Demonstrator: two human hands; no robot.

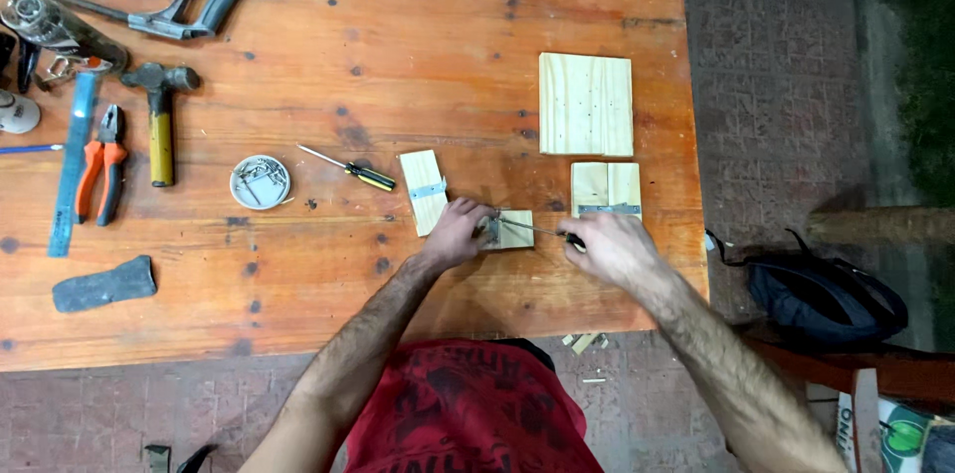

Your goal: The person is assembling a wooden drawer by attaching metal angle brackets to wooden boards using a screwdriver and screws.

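On the wooden surface point(418, 55) the left hand point(456, 232) presses down a small wood block point(514, 230), its grip closed over the block's left edge. The right hand point(609, 246) is clenched around the handle of a screwdriver point(532, 228), whose thin shaft lies almost flat and points left toward the block. The tip seems to meet a small metal part there, but the fingers hide it, so I cannot tell for sure. Two other pieces look already done: a narrow block with a metal strap point(426, 190) just left of the hands, and a pair of boards joined by a hinge point(606, 189) behind the right hand. A larger plain board point(586, 104) lies farther back, untouched. Both forearms reach forward and converge, wrists low to the surface.
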